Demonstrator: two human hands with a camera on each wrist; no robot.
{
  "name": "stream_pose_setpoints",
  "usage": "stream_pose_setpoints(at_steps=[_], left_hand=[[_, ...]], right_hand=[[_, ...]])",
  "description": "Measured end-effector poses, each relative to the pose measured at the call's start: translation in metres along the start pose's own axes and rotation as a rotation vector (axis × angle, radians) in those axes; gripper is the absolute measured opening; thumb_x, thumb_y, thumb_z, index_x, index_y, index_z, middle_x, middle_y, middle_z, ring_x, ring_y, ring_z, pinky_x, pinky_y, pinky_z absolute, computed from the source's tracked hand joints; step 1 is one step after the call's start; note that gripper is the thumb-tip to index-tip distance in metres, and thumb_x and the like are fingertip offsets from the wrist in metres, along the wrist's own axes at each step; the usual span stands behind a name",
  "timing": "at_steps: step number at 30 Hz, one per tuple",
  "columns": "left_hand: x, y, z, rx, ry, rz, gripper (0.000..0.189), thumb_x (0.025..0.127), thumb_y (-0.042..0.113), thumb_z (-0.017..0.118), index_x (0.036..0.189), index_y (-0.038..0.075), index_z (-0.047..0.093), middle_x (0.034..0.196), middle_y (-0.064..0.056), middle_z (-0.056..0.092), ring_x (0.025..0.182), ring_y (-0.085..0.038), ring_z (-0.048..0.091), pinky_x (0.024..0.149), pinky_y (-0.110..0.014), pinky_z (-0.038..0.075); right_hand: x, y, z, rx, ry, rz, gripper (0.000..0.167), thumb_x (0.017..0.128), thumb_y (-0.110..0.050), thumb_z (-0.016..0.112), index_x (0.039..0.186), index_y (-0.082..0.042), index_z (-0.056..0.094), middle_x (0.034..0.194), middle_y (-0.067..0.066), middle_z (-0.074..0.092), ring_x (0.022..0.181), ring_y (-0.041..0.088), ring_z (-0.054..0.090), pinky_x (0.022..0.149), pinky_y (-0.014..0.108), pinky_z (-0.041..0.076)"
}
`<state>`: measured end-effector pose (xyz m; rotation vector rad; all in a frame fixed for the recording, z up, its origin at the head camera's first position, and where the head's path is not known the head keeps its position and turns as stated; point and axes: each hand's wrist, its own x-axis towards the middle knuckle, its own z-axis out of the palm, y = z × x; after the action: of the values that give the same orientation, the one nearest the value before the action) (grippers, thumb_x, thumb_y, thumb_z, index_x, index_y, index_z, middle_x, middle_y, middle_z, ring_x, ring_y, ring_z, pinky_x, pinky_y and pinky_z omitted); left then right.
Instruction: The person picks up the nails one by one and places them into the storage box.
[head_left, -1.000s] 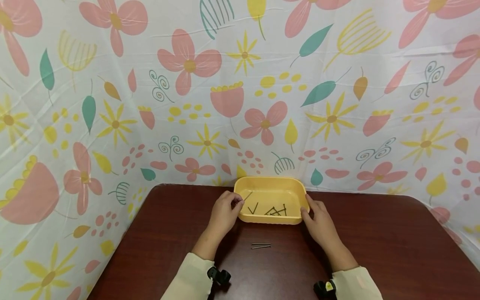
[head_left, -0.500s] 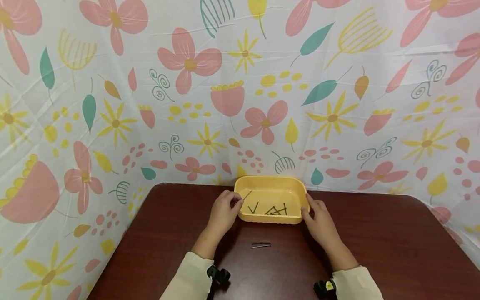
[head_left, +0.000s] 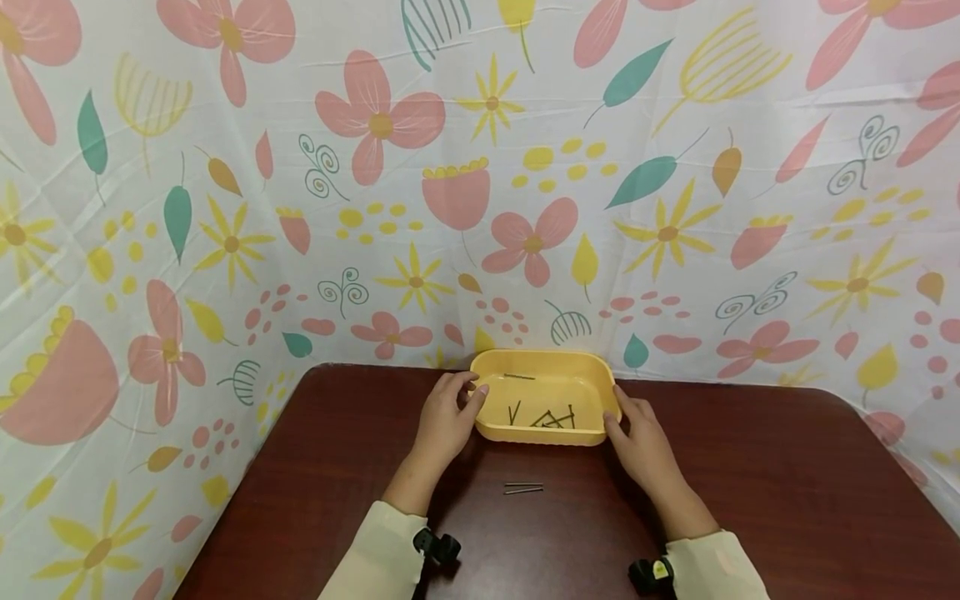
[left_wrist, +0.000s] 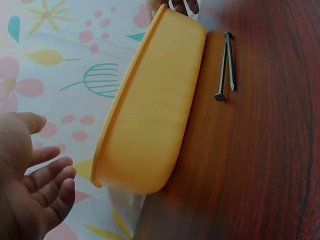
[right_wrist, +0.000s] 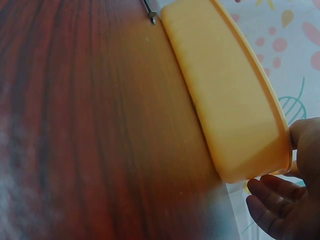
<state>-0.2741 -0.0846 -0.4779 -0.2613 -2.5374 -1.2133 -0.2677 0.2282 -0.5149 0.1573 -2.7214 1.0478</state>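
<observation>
A yellow plastic tray [head_left: 547,435] sits at the back of the dark wooden table. In it lie several long nails: one nail [head_left: 519,377] by the far wall, the others near the front. My left hand [head_left: 444,421] is at the tray's left end, thumb and fingers apart, holding nothing; the left wrist view shows this hand [left_wrist: 35,175] clear of the tray wall. My right hand [head_left: 641,442] grips the tray's right front corner, with thumb and fingers about the rim. Two loose nails [head_left: 522,491] lie on the table in front of the tray.
A white cloth [head_left: 450,283] printed with flowers and leaves hangs directly behind the table and along its left side. The table [head_left: 570,542] extends to both sides of the tray. A black wrist camera [head_left: 437,547] sits on my left sleeve.
My left hand has let go of the nail it pinched; that nail now lies by the tray's far wall. The left fingers have spread. My right hand stays at the tray corner.
</observation>
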Motion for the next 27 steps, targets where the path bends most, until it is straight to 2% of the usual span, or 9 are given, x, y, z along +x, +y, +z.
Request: stream_pose_setpoints(at_steps=[11, 20, 27], left_hand=[[-0.001, -0.001, 0.001, -0.047, -0.034, -0.003, 0.043, 0.100, 0.039, 0.062, 0.133, 0.011, 0.062, 0.117, -0.013, 0.063, 0.098, -0.031, 0.062, 0.079, -0.032, 0.049], [-0.005, 0.007, 0.000, -0.097, -0.076, -0.018, 0.042, 0.100, 0.036, 0.063, 0.136, 0.015, 0.059, 0.117, -0.004, 0.062, 0.104, -0.021, 0.062, 0.086, -0.037, 0.053], [-0.006, 0.016, -0.003, -0.099, -0.088, 0.001, 0.039, 0.100, 0.034, 0.064, 0.135, 0.017, 0.060, 0.118, -0.008, 0.062, 0.105, -0.019, 0.061, 0.084, -0.032, 0.052]], right_hand=[[0.000, 0.001, 0.001, 0.000, 0.001, 0.001, 0.060, 0.107, -0.031, 0.048, 0.156, -0.001, 0.034, 0.138, 0.026, 0.048, 0.126, 0.043, 0.052, 0.106, 0.061, 0.041], [0.000, 0.000, -0.001, 0.004, -0.017, 0.012, 0.061, 0.107, -0.031, 0.048, 0.158, -0.003, 0.031, 0.140, 0.026, 0.047, 0.128, 0.043, 0.051, 0.106, 0.062, 0.042], [-0.001, 0.000, -0.001, -0.001, -0.021, 0.019, 0.061, 0.107, -0.033, 0.048, 0.158, -0.004, 0.031, 0.140, 0.025, 0.047, 0.128, 0.043, 0.051, 0.106, 0.062, 0.041]])
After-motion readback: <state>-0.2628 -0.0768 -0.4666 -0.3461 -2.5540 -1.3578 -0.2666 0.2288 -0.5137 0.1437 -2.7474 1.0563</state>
